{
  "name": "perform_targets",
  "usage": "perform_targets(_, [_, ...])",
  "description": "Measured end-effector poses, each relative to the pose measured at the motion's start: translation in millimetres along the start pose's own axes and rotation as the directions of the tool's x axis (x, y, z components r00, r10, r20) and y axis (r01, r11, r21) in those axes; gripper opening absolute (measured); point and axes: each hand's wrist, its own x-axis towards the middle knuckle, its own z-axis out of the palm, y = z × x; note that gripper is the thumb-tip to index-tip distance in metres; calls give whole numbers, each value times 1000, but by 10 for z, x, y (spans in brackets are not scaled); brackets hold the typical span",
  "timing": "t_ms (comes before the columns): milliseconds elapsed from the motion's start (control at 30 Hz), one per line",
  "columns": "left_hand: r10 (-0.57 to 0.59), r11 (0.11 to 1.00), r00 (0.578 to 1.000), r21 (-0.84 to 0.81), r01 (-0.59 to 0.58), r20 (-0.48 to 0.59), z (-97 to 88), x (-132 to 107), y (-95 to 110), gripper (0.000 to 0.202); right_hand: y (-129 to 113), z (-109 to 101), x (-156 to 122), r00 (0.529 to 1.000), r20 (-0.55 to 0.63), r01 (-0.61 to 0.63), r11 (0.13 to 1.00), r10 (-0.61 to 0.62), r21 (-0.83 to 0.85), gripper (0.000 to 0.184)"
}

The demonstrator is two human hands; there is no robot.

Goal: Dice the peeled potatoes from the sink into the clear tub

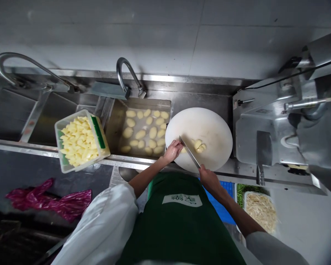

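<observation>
My right hand (209, 179) is closed round the handle of a knife (189, 151), whose blade slants up and left across a round white cutting board (209, 125). My left hand (173, 150) is curled at the blade's tip, pressing on a piece of peeled potato at the board's near left edge. A few cut potato pieces (199, 145) lie on the board to the right of the blade.
A sink basin (118, 121) left of the board holds several peeled potatoes (145, 129) in water. A clear tub of cut potato (78, 140) rests on the sink rim. A cleaver (262, 154) and a steel machine (292, 121) stand right. A magenta bag (52, 200) lies low left.
</observation>
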Motion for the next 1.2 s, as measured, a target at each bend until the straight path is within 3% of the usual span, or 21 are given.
perform_targets(167, [9, 1000, 999, -19, -10, -41, 11, -47, -8, 24, -77, -32, 145, 1000, -27, -1, 1000, 1, -4, 25])
perform_targets(300, [-18, 1000, 995, -24, 16, -101, 54, -121, -16, 27, -27, -62, -28, 998, -58, 12, 1000, -12, 2, 25])
perform_targets(433, [-19, 998, 995, -57, 14, -94, 111, -178, -44, 29, 11, -26, -157, 998, -35, 50, 999, -50, 2, 21])
perform_targets(667, [-20, 994, 993, -113, 7, -115, 99, -190, -70, 29, -168, -9, 92, 999, 12, 35, 999, -35, 18, 23])
perform_targets(933, [-34, 996, 992, -91, 23, -123, 98, -221, -85, 28, -90, -228, -87, 993, -118, 1, 1000, -4, -27, 32])
perform_targets(1067, [-134, 985, 960, -143, 101, -247, -63, -209, -29, 24, -24, -269, -76, 986, -160, -43, 999, 38, -27, 29])
perform_targets(1200, [-168, 978, 927, -173, 115, -336, -358, -3, 44, 20, 70, -248, -70, 979, -179, -100, 995, 100, 8, 29])
